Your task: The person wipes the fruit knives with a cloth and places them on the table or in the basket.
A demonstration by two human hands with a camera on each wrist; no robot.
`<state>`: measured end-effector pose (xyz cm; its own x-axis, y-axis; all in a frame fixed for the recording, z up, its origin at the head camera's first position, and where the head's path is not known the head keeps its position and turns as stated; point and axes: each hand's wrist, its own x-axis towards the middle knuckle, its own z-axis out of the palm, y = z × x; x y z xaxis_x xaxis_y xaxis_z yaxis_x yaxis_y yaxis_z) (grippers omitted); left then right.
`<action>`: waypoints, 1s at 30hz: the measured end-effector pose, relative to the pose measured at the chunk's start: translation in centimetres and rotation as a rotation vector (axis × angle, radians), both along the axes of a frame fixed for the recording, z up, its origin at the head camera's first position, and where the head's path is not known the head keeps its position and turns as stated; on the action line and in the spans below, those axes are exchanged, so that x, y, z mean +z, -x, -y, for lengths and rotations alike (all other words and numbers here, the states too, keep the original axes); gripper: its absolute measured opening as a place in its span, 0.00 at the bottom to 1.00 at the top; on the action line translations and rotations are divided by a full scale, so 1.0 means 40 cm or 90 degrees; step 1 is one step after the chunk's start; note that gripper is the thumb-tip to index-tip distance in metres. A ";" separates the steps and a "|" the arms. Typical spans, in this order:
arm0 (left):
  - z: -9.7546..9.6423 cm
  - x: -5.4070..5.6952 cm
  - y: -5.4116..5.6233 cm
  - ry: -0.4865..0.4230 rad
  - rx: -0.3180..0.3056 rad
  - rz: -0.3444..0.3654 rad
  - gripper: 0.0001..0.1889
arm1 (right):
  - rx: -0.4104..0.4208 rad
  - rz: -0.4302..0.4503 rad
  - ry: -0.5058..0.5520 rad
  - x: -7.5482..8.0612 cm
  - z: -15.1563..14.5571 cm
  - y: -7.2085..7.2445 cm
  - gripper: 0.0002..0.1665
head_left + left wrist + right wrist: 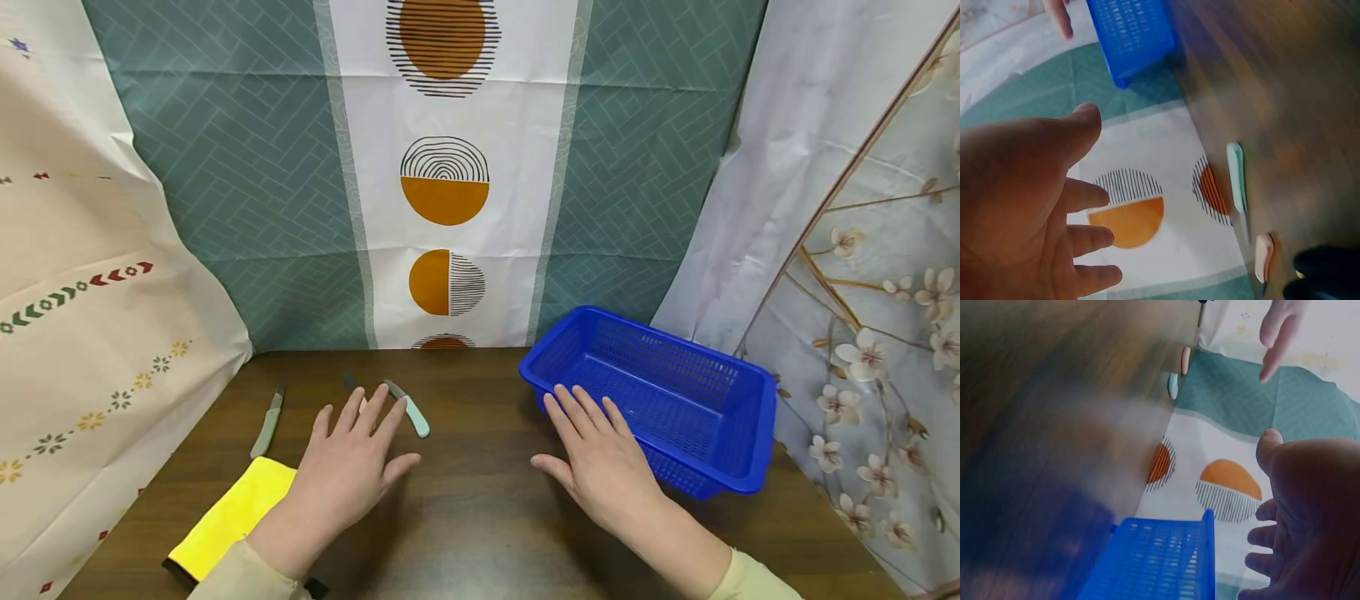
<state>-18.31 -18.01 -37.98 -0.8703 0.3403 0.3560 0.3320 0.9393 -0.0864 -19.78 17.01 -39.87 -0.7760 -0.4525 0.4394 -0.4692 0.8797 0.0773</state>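
Left hand [343,471], fingers apart, near cloth [238,510] by left edge of table [468,508], green knife [266,430], pink knife [1263,257] and mint knife [416,418] toward far edge, right hand [606,463], fingers apart, near basket [667,360] at far right corner

In the head view, my left hand [337,475] hides most of the pink knife [1264,256], far left; my left sleeve [243,575] covers some cloth [232,512]. My right hand [611,471] masks part of the basket [761,433]. The left wrist view crops a dark shape [1325,272] I cannot identify.
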 end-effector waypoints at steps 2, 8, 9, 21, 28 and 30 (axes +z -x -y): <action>0.015 -0.007 -0.001 -0.001 0.006 0.002 0.39 | -0.005 0.001 0.000 0.000 -0.006 0.005 0.48; 0.058 -0.027 -0.009 0.001 0.026 0.008 0.40 | -0.017 -0.001 -0.001 0.000 -0.022 0.020 0.48; 0.066 -0.029 -0.011 0.001 0.031 0.010 0.40 | -0.018 -0.003 -0.001 0.000 -0.024 0.022 0.48; 0.151 -0.079 -0.018 0.005 0.099 0.081 0.39 | -0.030 -0.002 0.014 -0.009 -0.041 0.061 0.47; 0.196 -0.100 -0.016 0.010 0.129 0.131 0.37 | -0.033 0.006 0.021 -0.011 -0.047 0.075 0.47; 0.208 -0.104 -0.016 0.013 0.133 0.140 0.37 | -0.033 0.006 0.023 -0.013 -0.048 0.077 0.47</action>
